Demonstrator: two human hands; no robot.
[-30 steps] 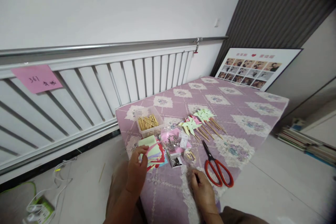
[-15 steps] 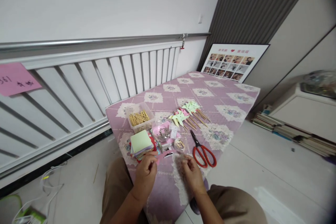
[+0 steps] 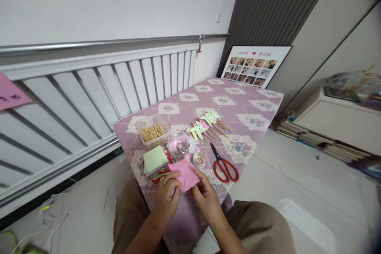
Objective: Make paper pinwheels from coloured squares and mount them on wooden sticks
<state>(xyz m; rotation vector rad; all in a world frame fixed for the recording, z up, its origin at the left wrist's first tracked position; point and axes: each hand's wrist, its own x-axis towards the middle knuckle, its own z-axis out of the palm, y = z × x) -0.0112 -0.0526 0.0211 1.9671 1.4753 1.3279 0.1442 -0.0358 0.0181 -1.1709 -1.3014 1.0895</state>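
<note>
Pink paper [image 3: 185,172] held; note [image 3: 12,92] handwritten.

Pink note [image 3: 10,88] on white radiator [image 3: 97,99]: dark handwriting [image 3: 11,98], too blurry to read. White photo board [image 3: 256,66]: red heart [image 3: 254,53] between pink words [image 3: 244,52], too small to read.
</note>
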